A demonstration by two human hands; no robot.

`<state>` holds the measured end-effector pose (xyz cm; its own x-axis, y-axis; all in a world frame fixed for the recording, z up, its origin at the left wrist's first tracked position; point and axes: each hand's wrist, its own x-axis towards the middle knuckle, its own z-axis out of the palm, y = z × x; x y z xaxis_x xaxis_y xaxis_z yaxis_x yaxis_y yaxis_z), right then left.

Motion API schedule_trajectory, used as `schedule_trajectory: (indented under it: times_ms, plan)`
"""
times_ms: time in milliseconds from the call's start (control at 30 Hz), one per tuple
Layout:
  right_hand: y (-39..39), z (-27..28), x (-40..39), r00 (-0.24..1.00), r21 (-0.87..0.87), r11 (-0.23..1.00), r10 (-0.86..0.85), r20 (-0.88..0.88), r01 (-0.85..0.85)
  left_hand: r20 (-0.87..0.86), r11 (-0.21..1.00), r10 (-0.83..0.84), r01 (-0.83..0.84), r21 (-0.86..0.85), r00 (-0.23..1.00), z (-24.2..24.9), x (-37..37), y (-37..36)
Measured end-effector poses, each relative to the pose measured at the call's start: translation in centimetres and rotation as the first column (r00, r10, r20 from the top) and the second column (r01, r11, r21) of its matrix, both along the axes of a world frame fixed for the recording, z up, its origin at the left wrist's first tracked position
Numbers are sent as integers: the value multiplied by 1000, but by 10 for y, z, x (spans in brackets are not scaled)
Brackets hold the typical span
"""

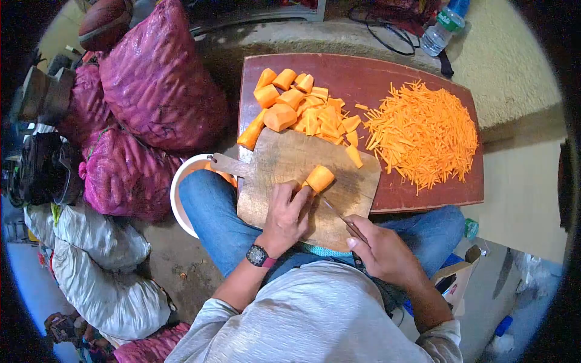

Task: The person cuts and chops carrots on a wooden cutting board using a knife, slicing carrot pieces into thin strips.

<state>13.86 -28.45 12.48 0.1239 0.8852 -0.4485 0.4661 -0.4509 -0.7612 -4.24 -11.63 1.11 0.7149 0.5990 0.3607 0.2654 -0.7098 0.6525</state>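
Note:
A wooden cutting board (272,160) with a handle lies across the near edge of a red-brown table (363,75) and over my lap. On it, the fingers of my left hand (287,215) grip a peeled carrot piece (321,178). My right hand (378,245) is closed round the handle of a knife (336,210), its blade tip at the carrot's near side. Beyond the board lie thick carrot chunks (280,117) and flat carrot slices (327,120). To the right a heap of carrot strips (426,136) covers part of the table.
A white tub (177,190) with orange pieces stands left of my knee. Pink mesh sacks (160,78) are piled at the left, with white sacks (112,290) nearer. A plastic bottle (443,33) lies at the back right. A cardboard box (463,278) sits behind my right knee.

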Motion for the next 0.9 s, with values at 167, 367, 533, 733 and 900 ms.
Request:
schedule_trajectory:
  times_ms: [167, 367, 533, 733, 900]
  plan:
    - [6, 11, -4, 996, -11, 1000, -22, 81, 23, 92, 992, 47, -35, -123, 995, -6, 0, 2]
    - [3, 2, -8, 995, 8, 999, 45, 88, -46, 159, 959, 122, -75, -274, 980, 3, -15, 1]
    - [1, -1, -19, 998, 52, 999, 7, 57, -10, 182, 926, 187, -111, -361, 965, -2, -21, 4]
    - [2, 4, -10, 994, 54, 998, 5, 107, -11, 107, 992, 56, -43, -120, 993, 2, -5, 0]
    - [6, 4, -4, 986, 21, 998, 49, 162, -53, 6, 1000, -6, 6, 19, 1000, -3, -3, 2]
